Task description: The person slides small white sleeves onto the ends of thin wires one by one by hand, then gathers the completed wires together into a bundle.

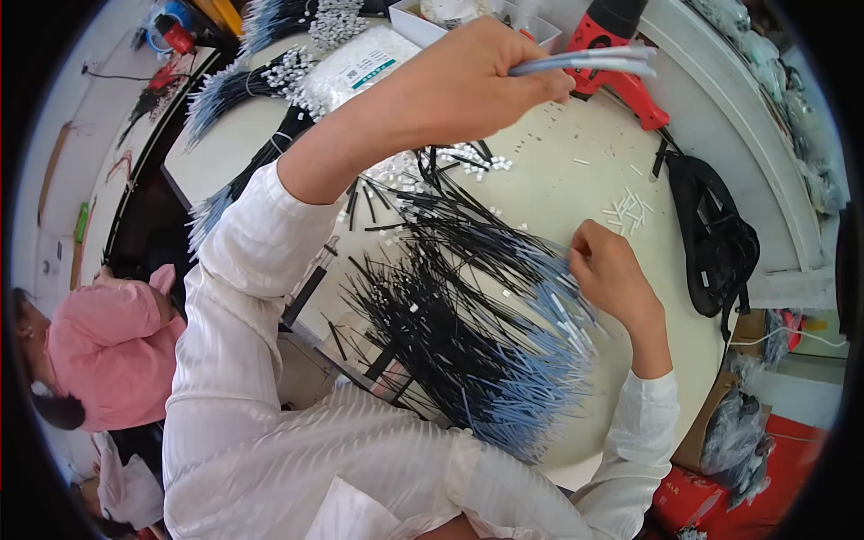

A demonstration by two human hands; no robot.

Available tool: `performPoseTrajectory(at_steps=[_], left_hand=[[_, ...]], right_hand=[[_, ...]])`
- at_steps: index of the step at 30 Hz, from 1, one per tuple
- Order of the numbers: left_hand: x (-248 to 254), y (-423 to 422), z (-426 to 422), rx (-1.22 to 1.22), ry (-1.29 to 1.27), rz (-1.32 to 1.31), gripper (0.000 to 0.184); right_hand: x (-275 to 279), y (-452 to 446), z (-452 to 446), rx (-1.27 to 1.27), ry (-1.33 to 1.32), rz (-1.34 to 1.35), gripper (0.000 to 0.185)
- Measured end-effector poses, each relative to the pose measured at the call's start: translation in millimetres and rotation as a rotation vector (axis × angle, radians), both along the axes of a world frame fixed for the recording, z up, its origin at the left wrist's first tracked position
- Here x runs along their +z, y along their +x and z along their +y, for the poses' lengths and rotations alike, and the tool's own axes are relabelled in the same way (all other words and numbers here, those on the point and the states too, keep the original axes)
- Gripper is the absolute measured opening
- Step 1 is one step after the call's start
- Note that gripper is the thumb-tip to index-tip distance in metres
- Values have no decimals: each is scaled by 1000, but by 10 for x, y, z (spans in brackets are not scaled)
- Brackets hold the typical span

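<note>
My left hand (495,81) is raised over the far side of the table, closed around a small bunch of pale blue-grey wires (585,61). Their whitish ends stick out to the right, in front of a red and black heat gun (594,36). Lower down, my right hand (616,274) has its fingers curled together beside the blue ends of a loose wire bundle (540,270); what they pinch, if anything, is hidden. A large pile of black wires (414,315) with blue ends (522,396) spreads across the near part of the table.
Small white connectors (486,162) lie scattered under my left arm, and short white tubes (628,209) near the right. Tied wire bundles (243,85) and a clear bag (355,67) stand far left. A black strapped pouch (711,234) lies at the right edge. A person in pink (112,351) sits left.
</note>
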State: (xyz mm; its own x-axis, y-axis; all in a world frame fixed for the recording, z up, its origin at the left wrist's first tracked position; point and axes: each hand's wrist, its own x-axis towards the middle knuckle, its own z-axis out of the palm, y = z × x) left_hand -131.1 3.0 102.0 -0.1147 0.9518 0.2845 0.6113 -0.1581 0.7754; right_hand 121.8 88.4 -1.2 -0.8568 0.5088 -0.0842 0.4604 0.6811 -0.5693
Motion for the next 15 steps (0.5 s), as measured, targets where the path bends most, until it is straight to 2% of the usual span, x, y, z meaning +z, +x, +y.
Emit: performPoseTrajectory(at_steps=[2,8,11,15], left_hand=[[30,41,-77,-6,-31,41,28],[8,129,-179,-5,-20,157,28],[-12,162,-219,-2,-33,185,30],[-55,196,-271,-7,-48,217,30]], right_hand=[[65,-11,-52,-38,-146,-4,21],[127,-23,-258,61,10,14,26],[97,-26,-307,42,55,-26,22],[2,16,-307,59,137,56,15]])
